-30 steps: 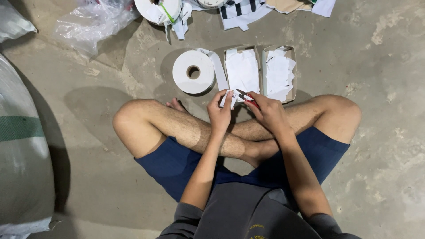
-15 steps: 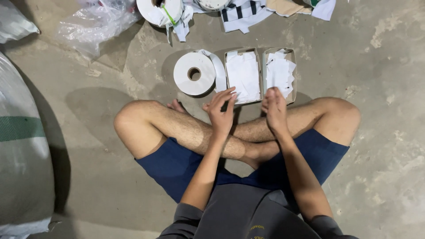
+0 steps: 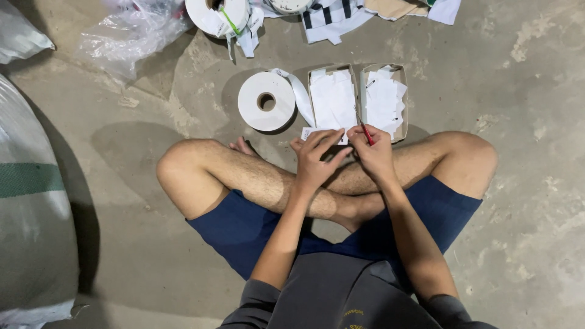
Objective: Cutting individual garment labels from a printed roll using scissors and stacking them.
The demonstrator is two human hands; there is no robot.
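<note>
Pinched between the fingers of your right hand (image 3: pixel 373 157) is a thin red-handled tool (image 3: pixel 365 131), maybe small scissors, can't really tell, and it points up toward the boxes. That grip is closed tight around the handle. Your left hand (image 3: pixel 315 159) is only half curled, fingers fairly straight, with its fingertips on a small white paper tag (image 3: pixel 312 131) that sits at the near edge of the left box. Whether it's actually pinching the tag or just pressing on it, I can't tell from this angle. Both hands are nearly touching each other, right above your crossed legs.

Counting stuff on the concrete floor (image 3: pixel 524 91): two open cardboard boxes (image 3: pixel 403 91) side by side just past your hands, each stuffed with white paper slips. One big roll of white tape (image 3: pixel 265 101) lies flat just left of the boxes, with its loose end curling toward the left box. A second white roll (image 3: pixel 216 15) is farther out near the top edge, well apart, with a bit of green on it. One crumpled clear plastic bag (image 3: pixel 131 33) is off to the upper left, and one big woven sack (image 3: pixel 30 213) sits along your left side.
</note>
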